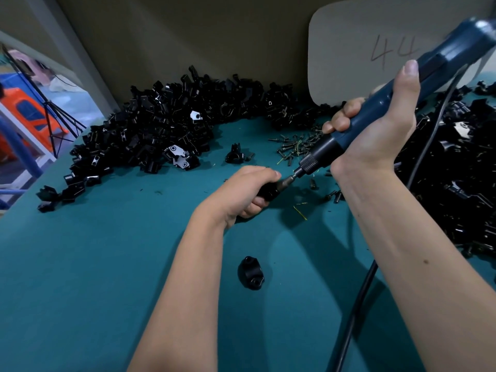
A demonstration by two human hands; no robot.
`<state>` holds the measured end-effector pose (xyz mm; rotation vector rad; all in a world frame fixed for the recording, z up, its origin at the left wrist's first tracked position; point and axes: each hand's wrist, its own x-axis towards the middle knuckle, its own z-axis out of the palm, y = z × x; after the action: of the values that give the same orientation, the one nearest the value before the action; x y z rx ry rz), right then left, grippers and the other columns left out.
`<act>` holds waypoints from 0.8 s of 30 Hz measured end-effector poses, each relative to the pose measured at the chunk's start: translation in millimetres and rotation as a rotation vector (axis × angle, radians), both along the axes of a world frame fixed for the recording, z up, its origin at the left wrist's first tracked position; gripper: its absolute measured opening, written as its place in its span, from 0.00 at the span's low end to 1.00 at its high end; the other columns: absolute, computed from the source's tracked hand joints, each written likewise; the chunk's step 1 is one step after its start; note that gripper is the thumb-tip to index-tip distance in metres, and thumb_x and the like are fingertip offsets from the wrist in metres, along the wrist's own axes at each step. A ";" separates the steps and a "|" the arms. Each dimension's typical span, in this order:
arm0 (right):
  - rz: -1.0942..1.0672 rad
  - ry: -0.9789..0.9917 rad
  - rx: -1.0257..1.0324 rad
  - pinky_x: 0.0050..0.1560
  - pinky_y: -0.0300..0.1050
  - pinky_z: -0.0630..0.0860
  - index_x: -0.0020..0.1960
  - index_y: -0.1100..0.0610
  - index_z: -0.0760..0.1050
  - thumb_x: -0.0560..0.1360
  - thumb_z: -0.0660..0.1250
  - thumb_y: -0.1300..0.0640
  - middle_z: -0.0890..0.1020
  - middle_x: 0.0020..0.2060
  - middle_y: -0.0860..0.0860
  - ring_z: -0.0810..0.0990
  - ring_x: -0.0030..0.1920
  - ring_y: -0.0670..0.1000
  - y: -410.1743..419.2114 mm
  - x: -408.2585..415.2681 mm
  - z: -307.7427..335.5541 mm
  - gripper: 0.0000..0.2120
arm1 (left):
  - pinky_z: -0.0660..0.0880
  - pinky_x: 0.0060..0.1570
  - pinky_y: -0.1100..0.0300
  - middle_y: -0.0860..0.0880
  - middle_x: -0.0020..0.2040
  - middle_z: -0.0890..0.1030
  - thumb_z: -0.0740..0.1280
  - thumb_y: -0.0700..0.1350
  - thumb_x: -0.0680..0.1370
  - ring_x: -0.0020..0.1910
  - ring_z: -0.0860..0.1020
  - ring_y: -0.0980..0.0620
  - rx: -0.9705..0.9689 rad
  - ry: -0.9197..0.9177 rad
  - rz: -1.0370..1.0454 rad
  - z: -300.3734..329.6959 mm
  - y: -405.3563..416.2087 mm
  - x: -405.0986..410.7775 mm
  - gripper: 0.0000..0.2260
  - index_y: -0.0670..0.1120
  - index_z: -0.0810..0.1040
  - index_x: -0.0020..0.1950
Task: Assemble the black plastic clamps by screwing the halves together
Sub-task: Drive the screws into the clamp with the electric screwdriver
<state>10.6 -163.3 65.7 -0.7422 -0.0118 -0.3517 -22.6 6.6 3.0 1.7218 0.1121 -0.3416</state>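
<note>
The black plastic clamp (269, 191) is sitting near the middle of the view, just above the teal felt-covered table (94, 264), gripped in the left hand (248, 190), whose fingers are curling round it and hiding most of it, so its long axis cannot be told; its exposed end is facing toward two o'clock. Into that end the metal bit of the dark blue electric screwdriver (397, 103) is pressing, the tool's long axis slanting from the clamp up toward two o'clock. The right hand (375, 130) is wrapping round the screwdriver's barrel, thumb lying along the body, while a black cable (357, 304) is trailing down toward six o'clock. Just at one o'clock of the clamp a scatter of small dark screws (295, 146) is lying. A black oval clamp half (251, 273) is resting at six o'clock, and another small black clamp piece (235, 154) at twelve. A heap of black plastic parts (161, 124) is spreading at ten to twelve o'clock, another heap (456, 183) at three. A grey board (349, 49) at one o'clock is bearing the handwritten "44".
</note>
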 end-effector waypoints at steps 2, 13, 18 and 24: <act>-0.014 -0.006 -0.017 0.30 0.46 0.70 0.56 0.58 0.64 0.82 0.65 0.44 0.70 0.31 0.55 0.68 0.26 0.53 0.4 -0.2 0.7 0.19 | 0.51 0.23 0.68 0.54 0.27 0.62 0.65 0.52 0.73 0.24 0.54 0.54 0.012 -0.013 0.000 -0.4 -1.4 1.0 0.11 0.53 0.67 0.33; -0.066 0.087 0.066 0.29 0.46 0.69 0.55 0.57 0.65 0.82 0.67 0.44 0.70 0.29 0.53 0.67 0.25 0.52 -0.9 2.5 -2.7 0.19 | 0.52 0.24 0.67 0.55 0.28 0.61 0.65 0.50 0.71 0.25 0.54 0.53 0.044 -0.082 0.082 -1.9 -7.2 0.2 0.10 0.53 0.65 0.34; -0.086 0.160 0.134 0.29 0.45 0.69 0.56 0.57 0.66 0.81 0.68 0.43 0.71 0.29 0.52 0.68 0.25 0.50 -6.0 4.0 -7.1 0.19 | 0.52 0.24 0.67 0.56 0.26 0.62 0.65 0.47 0.74 0.24 0.55 0.54 0.037 -0.141 0.103 -2.7 -9.9 -1.2 0.11 0.52 0.65 0.34; -0.168 0.065 0.039 0.29 0.47 0.69 0.54 0.57 0.67 0.82 0.66 0.45 0.70 0.29 0.53 0.68 0.25 0.52 -4.3 -0.3 0.4 0.16 | 0.53 0.30 0.57 0.50 0.32 0.63 0.64 0.48 0.73 0.29 0.59 0.50 0.159 -0.253 0.292 -3.9 -27.6 -0.2 0.10 0.49 0.64 0.36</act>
<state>10.3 -167.6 66.0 -0.7177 0.1188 -0.4864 -22.8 -21.0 -0.9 1.8600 0.2074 0.1044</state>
